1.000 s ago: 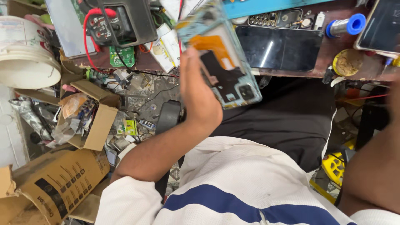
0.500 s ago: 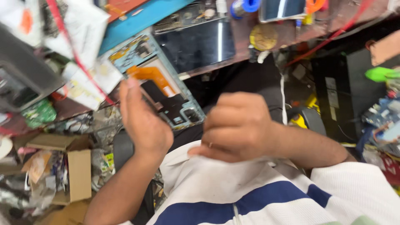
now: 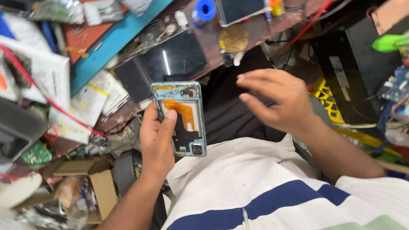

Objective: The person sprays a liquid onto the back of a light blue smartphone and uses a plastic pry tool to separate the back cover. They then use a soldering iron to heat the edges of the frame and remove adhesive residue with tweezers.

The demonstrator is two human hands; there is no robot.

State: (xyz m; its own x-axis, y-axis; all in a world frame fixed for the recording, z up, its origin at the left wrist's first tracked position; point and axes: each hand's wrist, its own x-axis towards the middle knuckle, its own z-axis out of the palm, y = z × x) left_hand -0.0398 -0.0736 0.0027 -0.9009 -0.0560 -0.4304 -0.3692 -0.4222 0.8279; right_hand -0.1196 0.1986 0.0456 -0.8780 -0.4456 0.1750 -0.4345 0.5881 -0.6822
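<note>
My left hand [image 3: 156, 140] grips an opened smartphone frame [image 3: 184, 119], light blue at the rim, with an orange flex cable and dark boards showing inside. It is held upright over my lap, thumb across its lower left side. My right hand [image 3: 279, 99] hovers a short way to the right of the phone, fingers spread and slightly curled, holding nothing. Below both hands is my white shirt with a blue stripe [image 3: 272, 200].
A cluttered wooden workbench [image 3: 255, 32] runs across the top, with a dark phone screen [image 3: 170, 61], a blue tape roll [image 3: 204, 10], a small display panel [image 3: 240, 9] and a round brass tin [image 3: 233, 40]. An open cardboard box [image 3: 96, 183] lies at lower left, a yellow crate [image 3: 326, 96] at right.
The view has swung, so the bench sits higher. My right hand has opened from a loose fist and lifted away to the right. The left hand has kept hold of the phone frame.
</note>
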